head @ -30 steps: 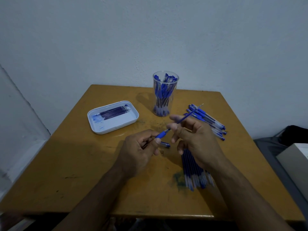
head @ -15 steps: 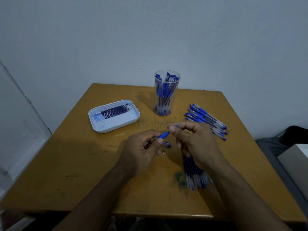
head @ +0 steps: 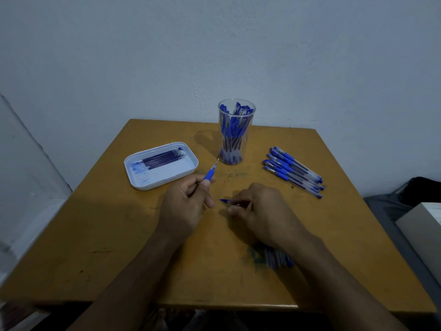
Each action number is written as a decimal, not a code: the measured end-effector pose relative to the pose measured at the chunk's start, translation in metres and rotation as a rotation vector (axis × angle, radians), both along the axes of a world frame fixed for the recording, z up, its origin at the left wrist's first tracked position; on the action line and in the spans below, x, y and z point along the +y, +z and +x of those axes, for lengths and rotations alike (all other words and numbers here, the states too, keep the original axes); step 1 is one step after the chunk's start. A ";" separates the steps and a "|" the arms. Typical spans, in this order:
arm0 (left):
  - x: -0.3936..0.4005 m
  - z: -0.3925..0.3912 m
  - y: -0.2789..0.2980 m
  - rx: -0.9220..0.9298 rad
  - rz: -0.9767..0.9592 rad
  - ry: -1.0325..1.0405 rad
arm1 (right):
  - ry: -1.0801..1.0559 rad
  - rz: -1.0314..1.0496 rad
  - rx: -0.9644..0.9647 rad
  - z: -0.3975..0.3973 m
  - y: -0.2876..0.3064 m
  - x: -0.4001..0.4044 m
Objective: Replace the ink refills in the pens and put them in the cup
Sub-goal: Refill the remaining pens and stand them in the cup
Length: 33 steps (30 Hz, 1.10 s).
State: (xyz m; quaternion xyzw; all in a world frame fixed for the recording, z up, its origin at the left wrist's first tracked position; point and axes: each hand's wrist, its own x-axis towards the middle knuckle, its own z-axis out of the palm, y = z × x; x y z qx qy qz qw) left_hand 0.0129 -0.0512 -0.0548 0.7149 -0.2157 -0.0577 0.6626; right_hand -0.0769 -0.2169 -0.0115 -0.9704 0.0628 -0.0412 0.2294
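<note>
Your left hand [head: 183,206] grips a pen [head: 210,174] by its blue grip, tip aimed toward the cup [head: 236,132]. Your right hand [head: 260,209] pinches a small blue piece [head: 225,200], apparently the cap, at the table [head: 119,235]. Judged step: reassembly. Next, line cap with tip, close, then deposit in the cup.

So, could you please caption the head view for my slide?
Left hand holds a pen; right hand pinches a pen cap, cup behind.
</note>
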 end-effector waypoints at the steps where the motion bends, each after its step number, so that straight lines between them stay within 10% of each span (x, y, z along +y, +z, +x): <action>1: 0.000 0.000 0.000 -0.004 0.012 0.000 | 0.021 -0.026 0.039 0.001 -0.001 0.003; 8: 0.003 -0.004 0.002 -0.060 0.094 -0.070 | 0.053 -0.104 0.130 0.006 -0.001 0.008; 19: 0.005 -0.009 0.003 -0.160 0.222 -0.199 | -0.183 0.950 -0.307 -0.001 0.013 -0.017; 33: 0.004 -0.012 0.004 -0.227 0.204 -0.229 | -0.105 0.787 -0.245 -0.004 0.010 -0.012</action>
